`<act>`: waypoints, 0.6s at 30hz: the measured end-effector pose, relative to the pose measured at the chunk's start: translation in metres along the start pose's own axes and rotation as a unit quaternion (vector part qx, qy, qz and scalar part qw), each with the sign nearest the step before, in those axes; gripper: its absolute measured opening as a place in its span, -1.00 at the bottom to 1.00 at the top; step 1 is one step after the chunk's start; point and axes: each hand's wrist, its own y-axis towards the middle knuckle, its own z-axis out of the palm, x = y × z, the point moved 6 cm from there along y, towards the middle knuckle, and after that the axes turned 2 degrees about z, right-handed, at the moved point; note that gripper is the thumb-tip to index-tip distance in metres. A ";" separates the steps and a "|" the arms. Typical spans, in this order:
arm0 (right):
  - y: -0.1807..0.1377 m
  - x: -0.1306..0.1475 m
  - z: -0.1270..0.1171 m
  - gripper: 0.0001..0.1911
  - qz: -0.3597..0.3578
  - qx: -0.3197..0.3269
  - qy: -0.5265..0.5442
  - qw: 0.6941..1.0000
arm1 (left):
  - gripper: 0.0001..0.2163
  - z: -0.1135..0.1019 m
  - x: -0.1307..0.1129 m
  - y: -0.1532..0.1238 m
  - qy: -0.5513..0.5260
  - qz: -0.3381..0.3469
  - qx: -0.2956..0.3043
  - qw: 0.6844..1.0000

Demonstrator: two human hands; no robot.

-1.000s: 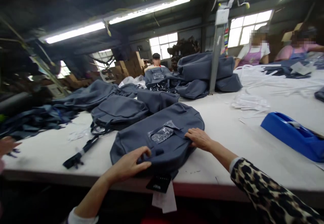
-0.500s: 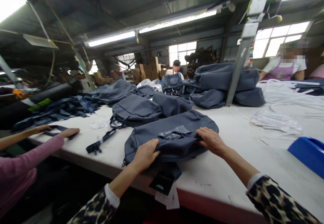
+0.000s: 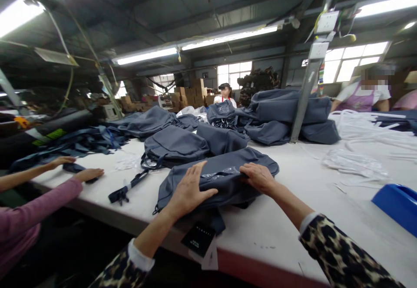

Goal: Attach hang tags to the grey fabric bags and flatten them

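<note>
A dark blue-grey bag lies in front of me at the table's edge, a strip of clear plastic wrap across its upper face. My left hand rests on the bag's left part, fingers stretched and thumb spread apart. On the right, my right hand has its fingers curled on the bag, pinching the fabric beside the plastic. Black and white hang tags and a short dark strap dangle from the bag over the table edge.
More blue-grey bags lie behind, with others stacked by a metal post. A bundled strap sits left; a co-worker's hands hold a dark strap beyond it. White cords and a blue bin are at right.
My left hand has shifted up the bag and its fingers have straightened out flat. My right hand has moved slightly left with the fabric. The hang tags have swung a little left.
</note>
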 end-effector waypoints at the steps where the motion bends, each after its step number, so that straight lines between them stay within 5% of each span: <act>1: 0.005 -0.001 -0.004 -0.86 0.000 -0.005 0.002 1.000 | -0.38 0.005 -0.006 0.009 0.010 0.006 0.016 1.000; 5: 0.016 -0.004 -0.019 -0.87 0.019 -0.029 0.018 0.999 | -0.77 0.034 -0.009 0.041 0.039 -0.020 0.145 0.989; 9: -0.010 0.005 -0.021 -0.76 0.090 -0.122 0.067 0.986 | -0.82 0.039 0.008 0.063 0.027 -0.021 0.136 0.990; 11: -0.038 0.008 -0.004 -0.71 0.189 -0.210 0.243 0.928 | -0.81 0.038 0.016 0.070 0.012 -0.017 0.138 0.990; 12: -0.053 0.010 0.015 -0.70 0.242 -0.235 0.369 0.866 | -0.80 0.038 0.019 0.073 0.002 -0.014 0.141 0.990; 14: -0.069 0.027 0.063 -0.64 0.289 -0.188 0.549 0.761 | -0.78 0.037 0.023 0.079 -0.018 -0.006 0.146 0.989; 18: -0.069 0.061 0.122 -0.53 0.290 -0.095 0.641 0.704 | -0.73 0.036 0.028 0.090 -0.061 0.000 0.154 0.986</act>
